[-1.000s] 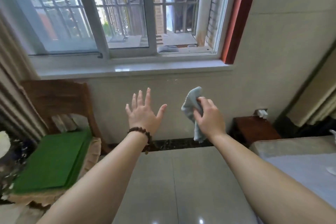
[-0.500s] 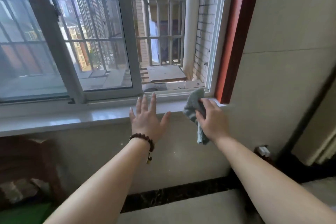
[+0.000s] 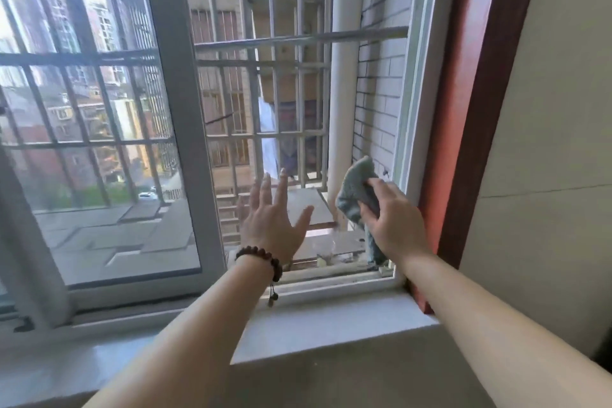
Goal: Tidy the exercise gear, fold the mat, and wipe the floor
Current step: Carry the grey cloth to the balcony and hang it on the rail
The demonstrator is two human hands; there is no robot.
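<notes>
the right hand (image 3: 394, 222) was squeezed around a small grey-blue cloth (image 3: 356, 190), holding it up at the open right side of the window, near the white window frame (image 3: 410, 109). the left hand (image 3: 270, 222) was flat and held nothing, fingers (image 3: 281, 185) spread. it wore a dark bead bracelet (image 3: 261, 257). both arms reached over the white windowsill (image 3: 331, 325).

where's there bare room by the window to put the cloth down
The white sill is bare below the open window, between the red frame and the closed pane. The right hand holds the cloth; left hand open.
</notes>
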